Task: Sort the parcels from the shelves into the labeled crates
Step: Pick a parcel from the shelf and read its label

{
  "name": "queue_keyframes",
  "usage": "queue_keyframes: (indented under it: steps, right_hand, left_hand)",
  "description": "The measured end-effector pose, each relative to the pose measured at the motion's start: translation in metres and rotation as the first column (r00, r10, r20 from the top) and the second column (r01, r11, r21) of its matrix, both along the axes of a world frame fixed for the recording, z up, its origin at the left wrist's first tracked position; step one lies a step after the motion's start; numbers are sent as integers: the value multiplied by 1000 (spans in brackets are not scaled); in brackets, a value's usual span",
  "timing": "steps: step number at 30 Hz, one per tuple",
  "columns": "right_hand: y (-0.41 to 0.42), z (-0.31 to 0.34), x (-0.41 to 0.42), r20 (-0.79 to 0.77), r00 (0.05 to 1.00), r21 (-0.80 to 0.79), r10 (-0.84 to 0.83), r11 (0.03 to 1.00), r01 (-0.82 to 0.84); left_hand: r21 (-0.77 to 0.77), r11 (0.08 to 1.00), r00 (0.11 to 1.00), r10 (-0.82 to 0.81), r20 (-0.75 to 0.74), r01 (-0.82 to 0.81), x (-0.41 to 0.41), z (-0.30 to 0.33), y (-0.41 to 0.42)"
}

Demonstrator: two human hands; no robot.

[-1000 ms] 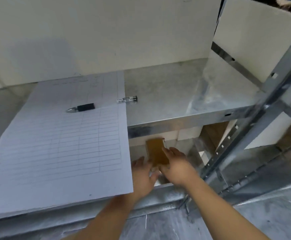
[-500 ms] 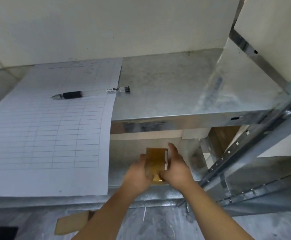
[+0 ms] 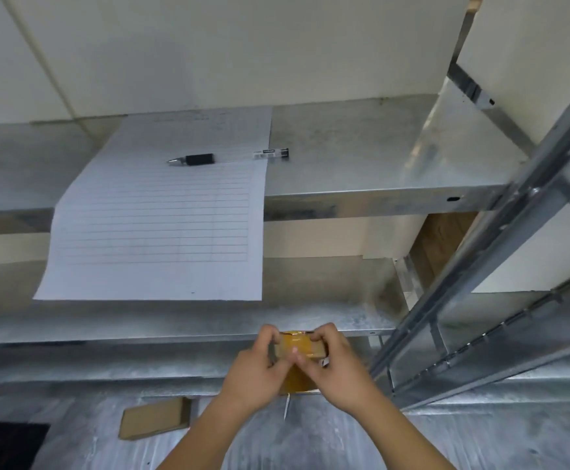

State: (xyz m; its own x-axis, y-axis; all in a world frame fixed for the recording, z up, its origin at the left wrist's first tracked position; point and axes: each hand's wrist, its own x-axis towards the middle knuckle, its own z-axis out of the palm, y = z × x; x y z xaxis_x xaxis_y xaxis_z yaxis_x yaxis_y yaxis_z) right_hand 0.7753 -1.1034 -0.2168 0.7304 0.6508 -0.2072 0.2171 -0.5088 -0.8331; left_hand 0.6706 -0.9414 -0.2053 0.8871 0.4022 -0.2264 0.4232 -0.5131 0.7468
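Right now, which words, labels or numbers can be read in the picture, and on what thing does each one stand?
None can be read.
Pen: a black and white label near its right end, too small to read.
Paper form: ruled lines and faint writing at the top, too blurred to read.
Parcel, held by the left hand and the right hand: no readable label shows.

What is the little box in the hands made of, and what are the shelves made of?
The little box looks like brown cardboard wrapped in shiny yellowish tape, because its surface is glossy. The left hand and right hand both grip it. The shelves look like bare grey metal, probably galvanised steel, since they have a dull mottled shine.
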Motion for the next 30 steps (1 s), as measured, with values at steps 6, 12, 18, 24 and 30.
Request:
queue_keyframes:
  steps: [6,12,18,24,30]
  right_hand:
    - [32,17,-50,33,998,61,50,997,-52]
    - [86,36,-121,-48,970,138,238,963,-230]
    - [158,47,-224,55,887,149,459,874,-462]
    - [213,64,-340,192,791,253,581,749,-612]
    - [258,86,-442,343,675,323,654,592,-738]
  left_hand:
    - [66,979,980,186,75,-191,-69,18,24]
    - [-64,970,967,240,85,-235,-174,44,61]
    - [-17,940,925,339,170,-341,-301,62,93]
    - [166,836,847,491,203,-524,-427,79,109]
    - [210,662,692,654,307,-719,-537,97,120]
